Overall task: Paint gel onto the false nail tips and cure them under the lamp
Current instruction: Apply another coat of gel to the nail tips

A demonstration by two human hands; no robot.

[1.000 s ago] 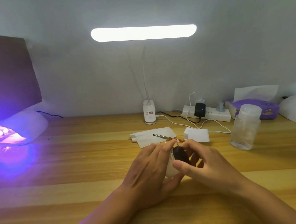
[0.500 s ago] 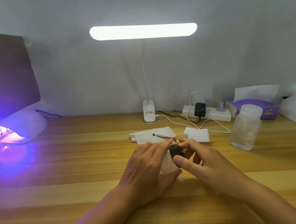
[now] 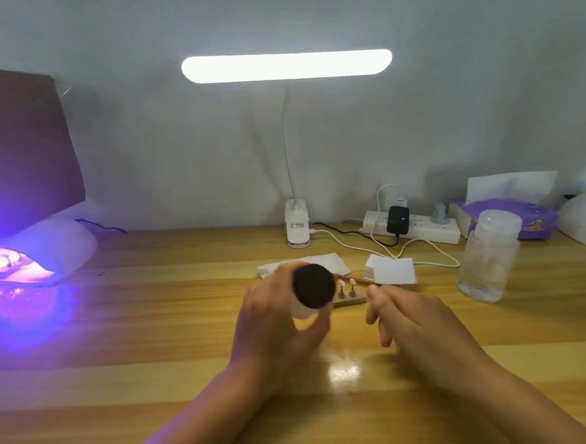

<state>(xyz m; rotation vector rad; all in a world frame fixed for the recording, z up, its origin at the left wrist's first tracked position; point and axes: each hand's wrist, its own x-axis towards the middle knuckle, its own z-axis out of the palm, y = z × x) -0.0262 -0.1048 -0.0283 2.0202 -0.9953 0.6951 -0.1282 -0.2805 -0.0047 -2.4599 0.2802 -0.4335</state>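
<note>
Glossy wooden table; round black-capped bottle

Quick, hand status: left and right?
Left hand: holding the dark-lidded gel jar.
Right hand: thumb at the end of the brush; whether it grips cannot be told.

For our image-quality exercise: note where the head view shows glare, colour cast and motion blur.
Head view: desk lamp bar blown out; glare patch on the table; curing lamp casts violet at left; left hand and gel jar motion-blurred.
</note>
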